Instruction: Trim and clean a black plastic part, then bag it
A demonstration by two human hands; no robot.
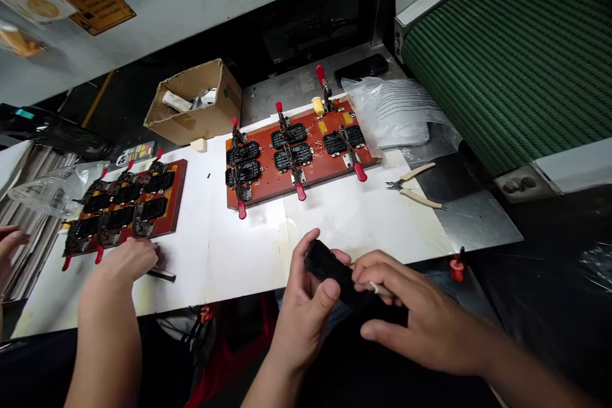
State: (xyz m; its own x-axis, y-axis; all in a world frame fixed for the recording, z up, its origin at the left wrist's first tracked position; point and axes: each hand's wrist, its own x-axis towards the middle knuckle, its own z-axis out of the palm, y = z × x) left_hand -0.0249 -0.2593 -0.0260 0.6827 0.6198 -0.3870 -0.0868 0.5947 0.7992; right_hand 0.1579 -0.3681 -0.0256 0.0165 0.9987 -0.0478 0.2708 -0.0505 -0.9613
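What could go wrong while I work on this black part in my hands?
The black part sits in your left hand beyond the table edge, so a slip could drop it underneath. The pale tool in your right hand works close to your left thumb and might jab it.

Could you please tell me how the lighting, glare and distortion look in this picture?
In the head view the white bench top is brightly lit, with soft shadows; the plastic bag glares mildly; below the bench edge the head view falls nearly black, so the black part in the left hand partly merges; the wide lens skews the green conveyor.
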